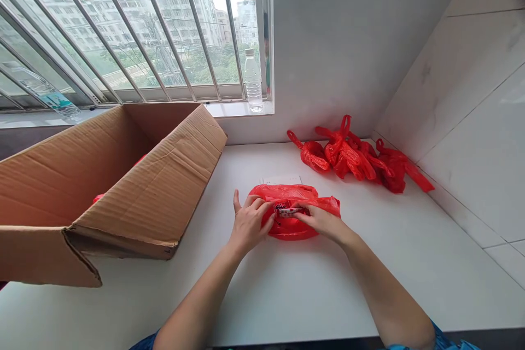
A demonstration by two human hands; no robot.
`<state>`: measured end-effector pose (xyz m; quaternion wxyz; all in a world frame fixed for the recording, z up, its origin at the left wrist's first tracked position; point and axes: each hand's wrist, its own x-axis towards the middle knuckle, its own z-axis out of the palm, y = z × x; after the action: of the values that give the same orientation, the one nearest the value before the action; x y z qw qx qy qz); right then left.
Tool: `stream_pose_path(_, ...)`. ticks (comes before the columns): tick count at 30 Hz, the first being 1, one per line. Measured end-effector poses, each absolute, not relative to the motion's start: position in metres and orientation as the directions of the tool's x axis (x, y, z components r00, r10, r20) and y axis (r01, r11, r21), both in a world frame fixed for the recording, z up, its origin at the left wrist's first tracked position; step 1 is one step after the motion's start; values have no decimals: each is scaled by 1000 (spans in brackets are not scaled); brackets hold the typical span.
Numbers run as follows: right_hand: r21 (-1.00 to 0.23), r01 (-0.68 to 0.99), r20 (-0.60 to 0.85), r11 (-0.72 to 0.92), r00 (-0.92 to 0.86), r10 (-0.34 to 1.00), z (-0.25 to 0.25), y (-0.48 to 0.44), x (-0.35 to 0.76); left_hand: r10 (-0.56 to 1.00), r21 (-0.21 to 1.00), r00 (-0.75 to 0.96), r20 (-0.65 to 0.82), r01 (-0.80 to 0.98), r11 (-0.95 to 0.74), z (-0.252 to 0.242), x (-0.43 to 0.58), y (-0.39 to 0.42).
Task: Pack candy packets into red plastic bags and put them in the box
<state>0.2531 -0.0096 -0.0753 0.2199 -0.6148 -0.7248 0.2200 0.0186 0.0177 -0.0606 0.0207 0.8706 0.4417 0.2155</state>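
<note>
A red plastic bag [295, 231] lies spread on the white tabletop with its mouth open. My left hand [250, 224] is at the bag's left side, its fingers and thumb closed on the plastic and its little finger sticking up. From the right, my right hand [322, 222] reaches into the mouth and pinches a small flat packet [287, 211] with white and dark print. The packet sits amid the red plastic, and its exact kind cannot be made out. Part of a white sheet [283, 180] shows behind the bag.
To the left stands a large open cardboard box [151, 191] with bits of red inside. Several knotted red bags [348, 156] lie along the back wall at right. A clear bottle [253, 82] stands on the barred window's sill; another bottle [53, 95] leans farther left.
</note>
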Motion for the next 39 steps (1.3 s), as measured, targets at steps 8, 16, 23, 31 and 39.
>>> stream_pose_path(8, -973, 223, -117, -54, -277, 954, -59, -5, 247, 811, 429, 438, 388, 693, -579, -59, 21, 17)
stream_pose_path(16, -981, 186, -99, -49, -270, 958, -63, -5, 245, 791, 457, 459, 406, 647, -610, -59, 20, 16)
stream_pose_path(23, -991, 125, -74, -38, -300, 951, -63, -6, 243, 774, 434, 471, 424, 644, -630, -59, 19, 15)
stream_pose_path(31, -772, 629, 165, 85, 69, 984, -63, -6, 238, 760, 261, 493, 422, 737, -623, -56, 4, 24)
stream_pose_path(39, -439, 889, 313, 130, 16, 950, -81, -3, 238, 751, 173, 551, 364, 752, -636, -55, 3, 23)
